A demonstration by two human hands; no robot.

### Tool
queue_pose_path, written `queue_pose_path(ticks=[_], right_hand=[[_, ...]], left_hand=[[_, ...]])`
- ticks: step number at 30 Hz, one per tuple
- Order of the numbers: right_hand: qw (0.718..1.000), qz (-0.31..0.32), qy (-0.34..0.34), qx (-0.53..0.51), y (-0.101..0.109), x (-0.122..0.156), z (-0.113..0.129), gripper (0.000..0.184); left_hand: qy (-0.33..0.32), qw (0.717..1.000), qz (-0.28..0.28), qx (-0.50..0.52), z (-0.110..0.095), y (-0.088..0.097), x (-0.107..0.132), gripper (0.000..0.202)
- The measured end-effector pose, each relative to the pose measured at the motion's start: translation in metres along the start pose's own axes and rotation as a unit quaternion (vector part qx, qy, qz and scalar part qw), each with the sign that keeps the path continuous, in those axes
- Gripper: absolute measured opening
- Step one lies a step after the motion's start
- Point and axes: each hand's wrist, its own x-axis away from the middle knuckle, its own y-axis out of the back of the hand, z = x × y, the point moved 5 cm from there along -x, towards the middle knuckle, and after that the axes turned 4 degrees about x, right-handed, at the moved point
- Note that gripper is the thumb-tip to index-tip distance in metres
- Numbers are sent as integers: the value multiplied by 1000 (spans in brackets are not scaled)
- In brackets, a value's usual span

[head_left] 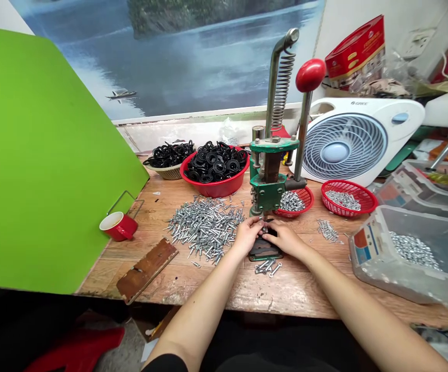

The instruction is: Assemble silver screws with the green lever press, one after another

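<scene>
A green hand press (270, 194) with a red ball-topped lever (304, 119) stands on the wooden table. My left hand (248, 233) and my right hand (285, 237) meet at its base, right under the press head. Both have their fingers pinched together around a small metal part (265, 230), mostly hidden by the fingertips. The lever is upright and neither hand touches it. Several eye bolts (268, 267) lie just in front of the press base. A large heap of similar metal bolts (208, 227) spreads to the left of my left hand.
A red basin (214, 189) of black rings stands behind the heap. Red baskets (363, 206) of small metal parts and a clear plastic bin (398, 279) are on the right, before a white fan (363, 139). A red mug (120, 227) and wooden board (146, 269) lie left.
</scene>
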Motion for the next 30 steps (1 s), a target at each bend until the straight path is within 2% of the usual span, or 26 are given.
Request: queue_pose_path(ticks=[7, 15, 17, 22, 26, 30], right_hand=[[1000, 5, -1, 2, -2, -1, -3, 35], [1000, 0, 6, -10, 0, -1, -1, 33], [1000, -1, 7, -9, 0, -2, -1, 32], [1000, -3, -6, 7, 1, -2, 1, 28], [1000, -8, -18, -1, -1, -1, 6, 32], [996, -33, -72, 45, -6, 1, 8, 32]], left_hand=[[-80, 993, -10, -84, -2, 2, 3, 27], [-122, 982, 8, -145, -11, 0, 9, 27], [-142, 971, -2, -194, -16, 0, 12, 27], [-198, 919, -6, -340, -25, -3, 16, 25], [-214, 918, -8, -334, -22, -2, 13, 25], [-203, 930, 2, -306, -16, -2, 12, 27]])
